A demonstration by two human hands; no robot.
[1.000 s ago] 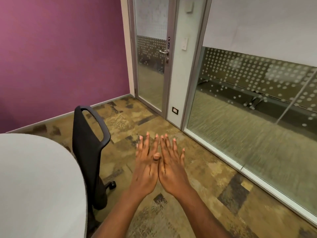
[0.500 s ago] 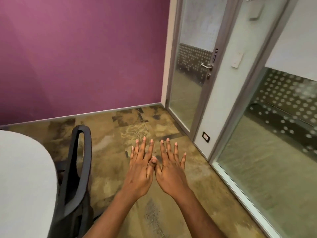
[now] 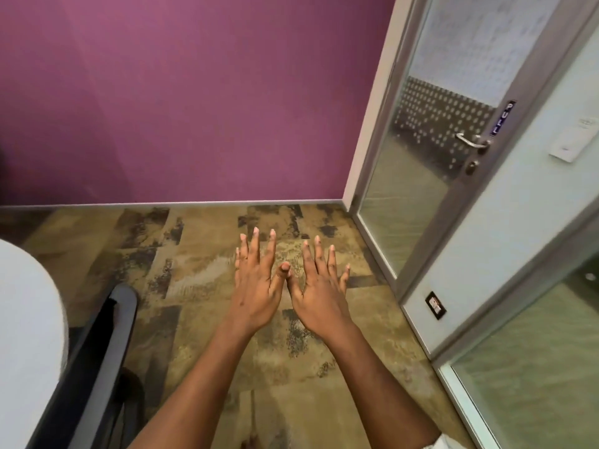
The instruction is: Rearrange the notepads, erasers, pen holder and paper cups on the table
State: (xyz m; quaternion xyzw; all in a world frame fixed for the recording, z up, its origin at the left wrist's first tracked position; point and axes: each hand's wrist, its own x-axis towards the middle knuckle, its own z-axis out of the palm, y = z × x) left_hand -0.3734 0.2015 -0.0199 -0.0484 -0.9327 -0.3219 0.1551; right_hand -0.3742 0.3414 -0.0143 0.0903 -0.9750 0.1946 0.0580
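My left hand and my right hand are stretched out side by side over the floor, palms down, fingers spread, thumbs touching. Neither holds anything. The white round table shows only as a bare curved edge at the far left. No notepads, erasers, pen holder or paper cups are in view.
A black office chair stands against the table's edge at the lower left. A purple wall closes the far side. A glass door with a metal handle and glass partitions run along the right. Patterned carpet covers the floor.
The view has swung left: the purple wall fills more of the frame, the door and glass have slid right, the chair has dropped to the lower left. My hands stay together, fingers slightly wider apart.
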